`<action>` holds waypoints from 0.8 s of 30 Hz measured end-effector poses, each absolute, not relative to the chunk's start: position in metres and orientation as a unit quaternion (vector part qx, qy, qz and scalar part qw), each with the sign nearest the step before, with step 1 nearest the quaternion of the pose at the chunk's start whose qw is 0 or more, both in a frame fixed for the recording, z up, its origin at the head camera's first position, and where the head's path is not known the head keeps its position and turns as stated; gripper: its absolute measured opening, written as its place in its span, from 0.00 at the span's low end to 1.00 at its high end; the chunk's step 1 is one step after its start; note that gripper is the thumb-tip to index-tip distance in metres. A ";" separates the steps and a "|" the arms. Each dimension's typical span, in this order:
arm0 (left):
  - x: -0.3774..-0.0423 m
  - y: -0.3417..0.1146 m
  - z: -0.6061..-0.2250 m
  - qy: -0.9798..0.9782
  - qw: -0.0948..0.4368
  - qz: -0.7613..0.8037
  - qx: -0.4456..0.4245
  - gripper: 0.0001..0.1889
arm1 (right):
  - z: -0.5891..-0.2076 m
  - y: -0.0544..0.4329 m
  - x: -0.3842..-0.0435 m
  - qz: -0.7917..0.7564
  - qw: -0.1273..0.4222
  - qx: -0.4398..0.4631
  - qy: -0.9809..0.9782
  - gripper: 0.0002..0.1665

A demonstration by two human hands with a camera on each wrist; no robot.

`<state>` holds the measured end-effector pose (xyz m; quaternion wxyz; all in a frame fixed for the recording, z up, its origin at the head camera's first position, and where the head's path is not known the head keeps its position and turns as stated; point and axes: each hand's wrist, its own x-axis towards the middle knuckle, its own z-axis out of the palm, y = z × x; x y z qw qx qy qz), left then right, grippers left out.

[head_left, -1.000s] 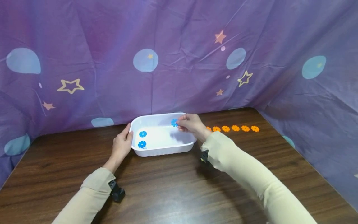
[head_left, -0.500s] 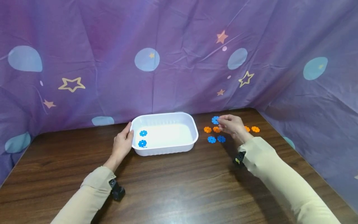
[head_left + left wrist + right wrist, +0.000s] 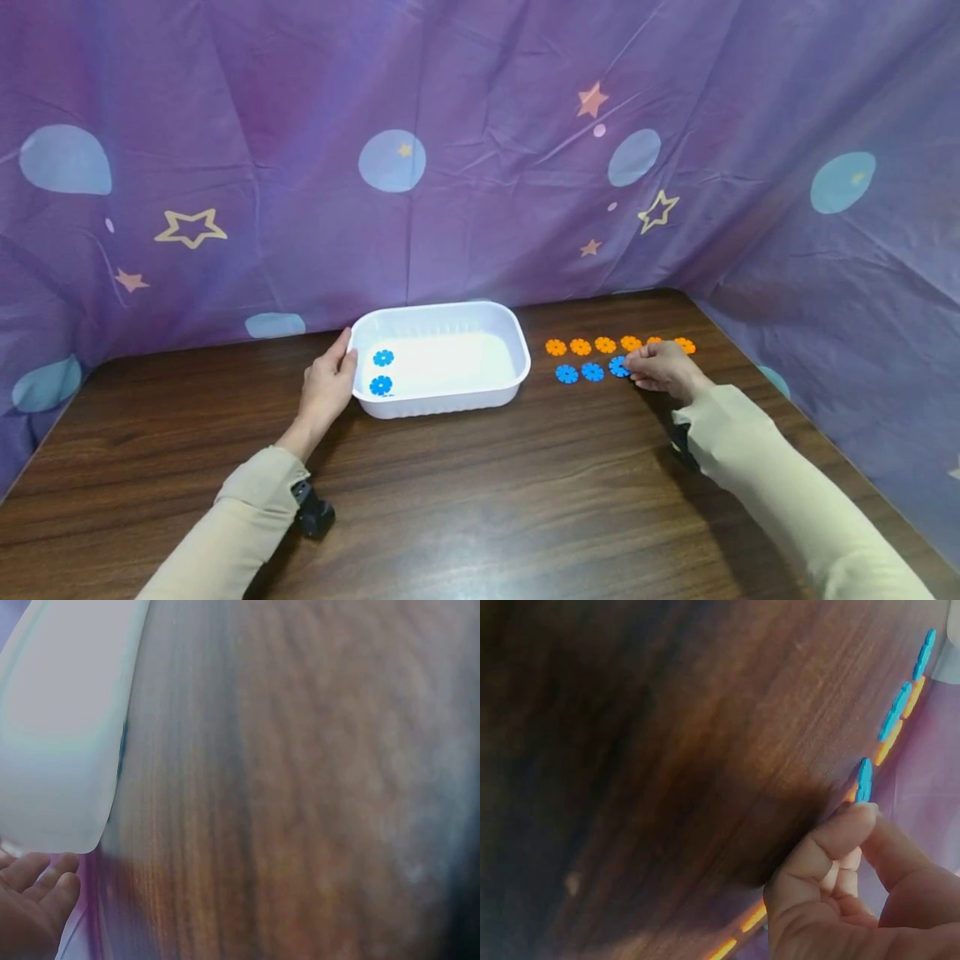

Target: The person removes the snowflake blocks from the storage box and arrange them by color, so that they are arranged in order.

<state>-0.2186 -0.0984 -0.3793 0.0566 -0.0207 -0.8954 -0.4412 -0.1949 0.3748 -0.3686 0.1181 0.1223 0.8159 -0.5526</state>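
The right hand point(image 3: 663, 369) pinches a blue flower-shaped disc point(image 3: 618, 367) between thumb and index finger; the other fingers are curled toward the palm. The pinched disc is at the right end of a short blue row, next to two other blue discs point(image 3: 579, 373) that lie flat on the worktop point(image 3: 420, 500). Whether the pinched disc touches the surface cannot be told.

Behind the blue row, six orange flower-shaped discs point(image 3: 580, 347) form a second, longer row. The fifth orange disc from the left is partly covered by the right hand. In the right wrist view, the blue and orange discs appear nearly edge-on, with the orange row running beyond the blue.

The left hand point(image 3: 330, 379) rests against the left end of a white plastic tray point(image 3: 442, 406), fingers extended along the end wall and thumb at the rim. Whether the thumb hooks over the rim cannot be told. The tray is oblong with rounded corners and stands upright to the left of both rows. Two further blue discs point(image 3: 382, 372) are inside it near the left end, one behind the other.

A purple curtain point(image 3: 487, 225) printed with stars and pale blue ovals hangs behind the worktop. Both arms wear cream sleeves point(image 3: 247, 508). A black device point(image 3: 315, 514) is fixed at the left wrist.
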 end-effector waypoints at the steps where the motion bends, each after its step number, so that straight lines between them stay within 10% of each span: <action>1: -0.219 -0.098 -0.379 -0.895 0.056 -0.441 -0.021 0.25 | -0.369 0.374 -0.195 -0.544 0.115 0.120 0.822 0.03; 24: -0.220 -0.099 -0.381 -0.893 0.059 -0.446 -0.021 0.25 | -0.368 0.361 -0.200 -0.478 0.067 0.137 0.865 0.05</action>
